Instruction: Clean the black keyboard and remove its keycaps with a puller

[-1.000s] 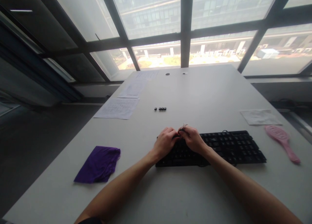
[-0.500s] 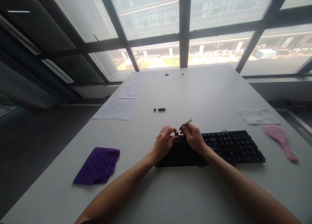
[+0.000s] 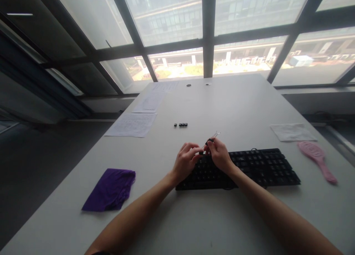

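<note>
A black keyboard (image 3: pixel 257 166) lies on the white table, and both hands are above its left half. Between the thumb and fingers of my left hand (image 3: pixel 186 160) is a small black keycap (image 3: pixel 201 152). My right hand (image 3: pixel 220 155) grips a keycap puller (image 3: pixel 211 139) with a dark handle and thin wire loops; one end points up and away, the other reaches toward the keycap. Whether the wire touches the keycap I cannot tell. Farther off on the table, several loose keycaps (image 3: pixel 183 125) sit in a short row, with one slightly apart on the left.
A folded purple cloth (image 3: pixel 110 189) lies at the left. Printed sheets (image 3: pixel 131 125) run along the table's left edge. On the right are a white tissue packet (image 3: pixel 294 132) and a pink hairbrush (image 3: pixel 317 159). Windows stand beyond the far edge.
The puller in my right hand has tilted and shifted slightly up and left. My left fingers have closed farther over the keycap. The view has moved very slightly.
</note>
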`<state>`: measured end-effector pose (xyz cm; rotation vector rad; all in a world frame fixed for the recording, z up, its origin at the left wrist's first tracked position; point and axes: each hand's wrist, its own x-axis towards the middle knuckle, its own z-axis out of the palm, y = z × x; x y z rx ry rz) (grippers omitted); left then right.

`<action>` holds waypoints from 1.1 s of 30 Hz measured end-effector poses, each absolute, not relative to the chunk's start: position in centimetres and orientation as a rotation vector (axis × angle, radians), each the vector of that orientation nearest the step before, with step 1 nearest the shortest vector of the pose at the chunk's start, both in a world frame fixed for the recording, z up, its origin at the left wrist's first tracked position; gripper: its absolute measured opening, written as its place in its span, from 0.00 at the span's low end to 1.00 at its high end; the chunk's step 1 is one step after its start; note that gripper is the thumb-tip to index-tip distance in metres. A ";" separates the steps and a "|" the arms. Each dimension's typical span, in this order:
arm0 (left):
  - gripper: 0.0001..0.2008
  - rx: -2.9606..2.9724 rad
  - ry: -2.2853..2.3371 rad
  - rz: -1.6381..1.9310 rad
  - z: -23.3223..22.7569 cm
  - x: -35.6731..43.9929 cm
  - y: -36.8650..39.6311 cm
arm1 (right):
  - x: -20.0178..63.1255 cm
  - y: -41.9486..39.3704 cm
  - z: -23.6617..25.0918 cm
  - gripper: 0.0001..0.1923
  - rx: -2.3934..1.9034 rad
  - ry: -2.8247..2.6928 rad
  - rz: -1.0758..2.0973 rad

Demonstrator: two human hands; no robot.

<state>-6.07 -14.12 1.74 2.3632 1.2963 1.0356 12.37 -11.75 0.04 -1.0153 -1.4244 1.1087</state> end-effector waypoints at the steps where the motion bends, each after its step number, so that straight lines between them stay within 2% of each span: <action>1: 0.07 2.339 1.297 1.044 2.0 -6.4 -13.4 | 12.3 -11.7 0.0 0.18 -1.017 -1.410 1.107; 5: 0.07 2.300 1.459 1.072 2.4 -8.2 -8.7 | 12.3 -11.7 -0.5 0.18 -1.024 -1.418 1.074; 9: 0.10 2.412 1.619 0.939 1.0 -9.6 -3.5 | 12.3 -11.7 -0.5 0.18 -1.041 -1.455 1.051; 12: 0.08 2.476 1.609 0.865 -0.2 -9.6 -1.3 | 12.3 -11.8 -0.2 0.18 -1.058 -1.467 1.043; 16: 0.05 2.509 1.590 0.821 -0.9 -9.1 0.2 | 12.3 -11.9 0.1 0.17 -1.062 -1.473 1.056; 33: 0.07 2.437 1.798 0.975 -2.0 -9.3 2.2 | 12.4 -12.0 0.5 0.15 -1.071 -1.517 1.066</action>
